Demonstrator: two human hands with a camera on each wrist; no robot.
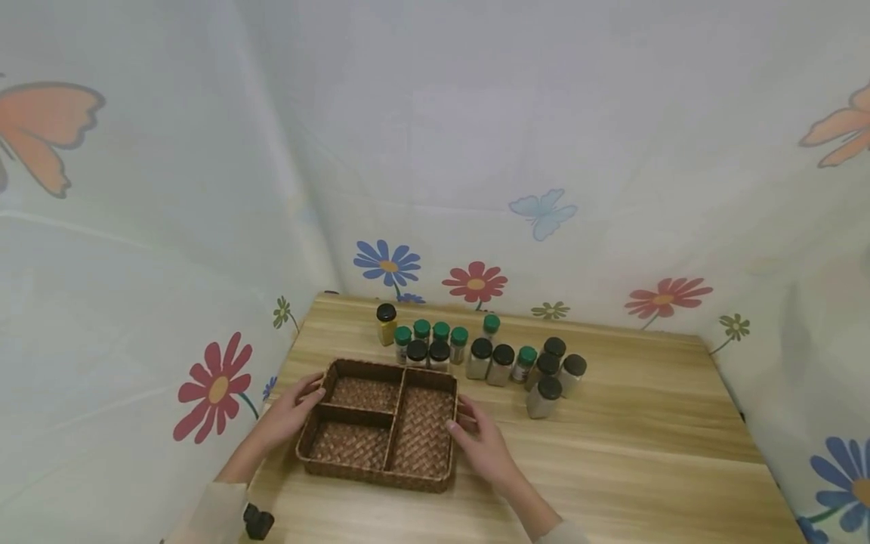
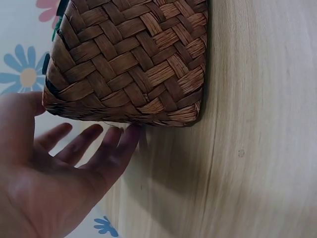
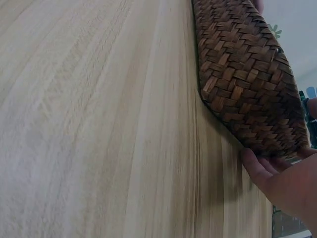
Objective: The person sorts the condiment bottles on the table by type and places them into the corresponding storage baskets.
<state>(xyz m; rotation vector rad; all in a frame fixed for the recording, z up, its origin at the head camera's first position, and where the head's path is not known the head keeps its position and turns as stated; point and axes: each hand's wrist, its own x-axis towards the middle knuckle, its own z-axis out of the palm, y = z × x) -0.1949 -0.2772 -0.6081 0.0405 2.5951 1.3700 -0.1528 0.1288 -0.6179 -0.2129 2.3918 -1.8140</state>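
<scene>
A brown woven basket (image 1: 374, 477) with three compartments is at the table's left front, its compartments bare inside. My left hand (image 1: 291, 412) holds its left side, thumb at the rim and fingers against the outer wall. On the opposite side my right hand (image 1: 485, 446) grips the wall, with the thumb over the rim. In the left wrist view, the fingers (image 2: 116, 148) touch the woven side low down. The right wrist view has fingertips (image 3: 251, 161) near the bottom edge. I cannot tell whether the basket is slightly raised off the wood.
Behind the basket stand several green-capped jars (image 1: 458, 344) and black-capped jars (image 1: 501, 366). A yellow-filled jar (image 1: 387, 331) is at the back left; more black-capped jars (image 1: 544, 399) cluster to the right. A small black object (image 1: 258, 521) lies by my left sleeve. Flowered sheeting (image 1: 476, 189) surrounds the wooden table (image 1: 632, 453).
</scene>
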